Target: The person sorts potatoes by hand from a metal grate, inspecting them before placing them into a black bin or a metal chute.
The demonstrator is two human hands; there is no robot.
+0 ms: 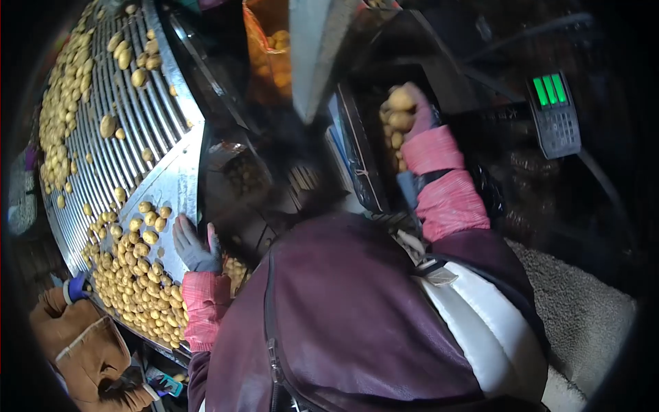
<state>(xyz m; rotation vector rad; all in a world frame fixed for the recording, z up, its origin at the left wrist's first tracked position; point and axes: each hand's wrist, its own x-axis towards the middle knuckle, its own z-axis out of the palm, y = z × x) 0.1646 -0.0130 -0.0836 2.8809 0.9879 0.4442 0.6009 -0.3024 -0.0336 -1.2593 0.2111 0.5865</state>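
Observation:
My left hand (194, 246), in a grey glove with a pink knitted cuff, rests flat with fingers spread on the metal edge of the roller table (171, 185), right beside a heap of small yellow potatoes (137, 275). My right hand (417, 110), also gloved, reaches forward into a dark container (364, 151) and grips a potato (402, 99) above more potatoes lying inside. My maroon jacket fills the lower middle of the view.
More potatoes (65, 96) are spread along the roller table's bars at upper left. An orange mesh sack (271, 51) of potatoes hangs at top centre. A scale display (555, 113) with green digits sits at right. Another person's brown sleeve and blue glove (75, 288) appear at lower left.

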